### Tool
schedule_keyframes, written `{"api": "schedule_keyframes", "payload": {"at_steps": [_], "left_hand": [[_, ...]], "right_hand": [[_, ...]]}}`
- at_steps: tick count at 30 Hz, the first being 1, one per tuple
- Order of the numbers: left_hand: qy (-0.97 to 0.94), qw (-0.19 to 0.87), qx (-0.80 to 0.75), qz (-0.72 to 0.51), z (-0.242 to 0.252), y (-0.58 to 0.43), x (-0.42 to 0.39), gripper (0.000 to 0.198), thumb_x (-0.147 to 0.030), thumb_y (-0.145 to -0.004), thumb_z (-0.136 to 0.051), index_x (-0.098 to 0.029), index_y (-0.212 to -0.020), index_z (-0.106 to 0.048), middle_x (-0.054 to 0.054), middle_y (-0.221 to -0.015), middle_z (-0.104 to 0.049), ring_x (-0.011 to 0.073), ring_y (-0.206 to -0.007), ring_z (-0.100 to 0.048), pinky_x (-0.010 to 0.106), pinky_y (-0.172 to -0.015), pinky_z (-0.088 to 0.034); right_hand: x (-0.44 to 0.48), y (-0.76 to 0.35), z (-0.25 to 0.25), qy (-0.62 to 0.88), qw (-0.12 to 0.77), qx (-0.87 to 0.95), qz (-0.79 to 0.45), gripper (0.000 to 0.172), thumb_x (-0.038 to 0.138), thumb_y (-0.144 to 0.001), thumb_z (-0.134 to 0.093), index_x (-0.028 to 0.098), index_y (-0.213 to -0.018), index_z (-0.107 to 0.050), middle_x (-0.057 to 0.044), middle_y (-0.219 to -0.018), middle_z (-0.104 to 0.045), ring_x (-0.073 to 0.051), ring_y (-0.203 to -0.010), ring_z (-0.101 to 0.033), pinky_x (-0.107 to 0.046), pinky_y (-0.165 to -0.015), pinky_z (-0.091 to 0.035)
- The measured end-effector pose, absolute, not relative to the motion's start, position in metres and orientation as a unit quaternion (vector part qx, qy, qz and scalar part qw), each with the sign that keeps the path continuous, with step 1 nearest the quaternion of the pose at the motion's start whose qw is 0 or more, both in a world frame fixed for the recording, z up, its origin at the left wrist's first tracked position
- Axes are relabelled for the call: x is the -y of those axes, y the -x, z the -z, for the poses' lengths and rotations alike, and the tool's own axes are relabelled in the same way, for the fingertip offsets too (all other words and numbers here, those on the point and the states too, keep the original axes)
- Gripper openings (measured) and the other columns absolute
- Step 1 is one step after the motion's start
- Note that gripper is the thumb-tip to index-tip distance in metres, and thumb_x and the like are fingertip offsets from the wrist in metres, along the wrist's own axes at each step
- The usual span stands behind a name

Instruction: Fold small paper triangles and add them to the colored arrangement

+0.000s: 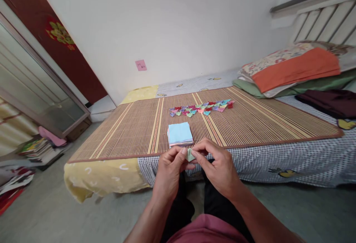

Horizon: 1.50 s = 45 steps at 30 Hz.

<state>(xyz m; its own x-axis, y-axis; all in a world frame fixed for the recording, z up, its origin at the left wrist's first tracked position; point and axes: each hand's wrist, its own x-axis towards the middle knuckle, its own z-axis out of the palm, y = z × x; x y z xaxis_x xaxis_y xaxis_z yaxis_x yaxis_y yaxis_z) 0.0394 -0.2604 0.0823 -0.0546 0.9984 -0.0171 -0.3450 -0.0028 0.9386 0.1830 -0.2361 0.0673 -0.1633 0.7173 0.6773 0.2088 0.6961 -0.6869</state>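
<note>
My left hand and my right hand meet just in front of the bed's near edge, both pinching a small pale green folded paper between their fingertips. Right behind it lies a stack of square papers with a light blue sheet on top, resting on a striped bamboo mat. Farther back on the mat sits a row of several small folded paper pieces in mixed colours.
The mat covers a low bed with checked and yellow sheets. Pillows and folded blankets pile at the right. Books and magazines lie on the floor at the left, beside a glass door. A pink note sticks on the wall.
</note>
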Motion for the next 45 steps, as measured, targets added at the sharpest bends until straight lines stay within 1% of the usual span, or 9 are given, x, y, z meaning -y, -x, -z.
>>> {"api": "schedule_keyframes", "payload": {"at_steps": [9, 13, 18, 26, 29, 34, 38, 42, 45], "left_hand": [[-0.426, 0.536, -0.446, -0.576, -0.075, -0.037, 0.260, 0.037, -0.048, -0.074, -0.083, -0.014, -0.070, -0.069, 0.000, -0.068, -0.062, 0.0132, -0.065, -0.057, 0.027, -0.062, -0.057], [-0.444, 0.531, -0.456, -0.559, -0.070, -0.034, 0.257, 0.034, -0.047, -0.077, -0.080, -0.015, -0.070, -0.070, 0.000, -0.067, -0.061, 0.0126, -0.065, -0.054, 0.025, -0.065, -0.052], [-0.489, 0.491, -0.478, -0.539, -0.069, -0.028, 0.256, 0.030, -0.042, -0.079, -0.079, -0.014, -0.068, -0.072, -0.002, -0.060, -0.058, 0.0096, -0.059, -0.048, 0.020, -0.059, -0.041], [-0.539, 0.459, -0.493, -0.505, -0.068, -0.027, 0.257, 0.030, -0.039, -0.082, -0.076, -0.015, -0.065, -0.069, -0.001, -0.059, -0.056, 0.0105, -0.058, -0.047, 0.022, -0.057, -0.037], [-0.547, 0.482, -0.493, -0.475, -0.068, -0.026, 0.252, 0.029, -0.039, -0.079, -0.079, -0.015, -0.067, -0.071, -0.001, -0.059, -0.058, 0.0105, -0.058, -0.048, 0.022, -0.056, -0.037], [-0.530, 0.539, -0.494, -0.430, -0.068, -0.025, 0.246, 0.030, -0.039, -0.067, -0.088, -0.014, -0.065, -0.071, -0.001, -0.057, -0.059, 0.0110, -0.056, -0.049, 0.023, -0.055, -0.039], [-0.469, 0.572, -0.482, -0.469, -0.062, -0.027, 0.247, 0.031, -0.039, -0.067, -0.088, -0.015, -0.063, -0.069, -0.001, -0.059, -0.060, 0.0103, -0.056, -0.049, 0.022, -0.057, -0.040], [-0.391, 0.612, -0.463, -0.508, -0.053, -0.027, 0.246, 0.031, -0.036, -0.067, -0.088, -0.015, -0.059, -0.066, -0.001, -0.057, -0.059, 0.0093, -0.056, -0.049, 0.021, -0.056, -0.037], [-0.358, 0.643, -0.435, -0.520, -0.045, -0.026, 0.243, 0.029, -0.033, -0.067, -0.088, -0.014, -0.060, -0.068, 0.001, -0.060, -0.063, 0.0107, -0.058, -0.054, 0.022, -0.059, -0.039]], "right_hand": [[0.240, -0.184, -0.063, 0.331, 0.560, 0.714, -0.259, 0.015, 0.014, -0.096, -0.059, 0.020, -0.082, -0.062, 0.001, -0.077, -0.061, -0.013, -0.070, -0.055, -0.025, -0.066, -0.042], [0.239, -0.186, -0.059, 0.336, 0.550, 0.707, -0.289, 0.014, 0.014, -0.095, -0.060, 0.020, -0.082, -0.063, 0.002, -0.076, -0.061, -0.013, -0.069, -0.055, -0.025, -0.065, -0.042], [0.237, -0.187, -0.056, 0.343, 0.536, 0.706, -0.309, 0.014, 0.014, -0.094, -0.062, 0.020, -0.082, -0.064, 0.002, -0.076, -0.062, -0.013, -0.070, -0.056, -0.025, -0.065, -0.042], [0.237, -0.193, -0.054, 0.359, 0.507, 0.690, -0.371, 0.008, 0.021, -0.092, -0.066, 0.019, -0.085, -0.067, 0.002, -0.072, -0.062, -0.013, -0.065, -0.055, -0.025, -0.061, -0.044], [0.236, -0.198, -0.052, 0.366, 0.504, 0.684, -0.380, 0.006, 0.022, -0.090, -0.068, 0.019, -0.084, -0.067, 0.002, -0.071, -0.062, -0.013, -0.064, -0.056, -0.025, -0.060, -0.045], [0.232, -0.201, -0.049, 0.370, 0.482, 0.678, -0.413, 0.007, 0.021, -0.088, -0.068, 0.019, -0.081, -0.067, 0.002, -0.070, -0.063, -0.013, -0.064, -0.058, -0.025, -0.060, -0.045], [0.228, -0.200, -0.044, 0.368, 0.467, 0.653, -0.469, 0.016, 0.031, -0.092, -0.065, 0.018, -0.083, -0.065, 0.001, -0.072, -0.064, -0.014, -0.065, -0.059, -0.025, -0.059, -0.046], [0.226, -0.196, -0.036, 0.360, 0.434, 0.662, -0.494, 0.032, 0.042, -0.094, -0.064, 0.018, -0.073, -0.059, 0.003, -0.064, -0.055, -0.012, -0.059, -0.051, -0.024, -0.055, -0.041], [0.224, -0.192, -0.030, 0.359, 0.412, 0.670, -0.503, 0.040, 0.045, -0.096, -0.060, 0.018, -0.067, -0.056, 0.003, -0.061, -0.055, -0.012, -0.057, -0.050, -0.025, -0.055, -0.039]]}}
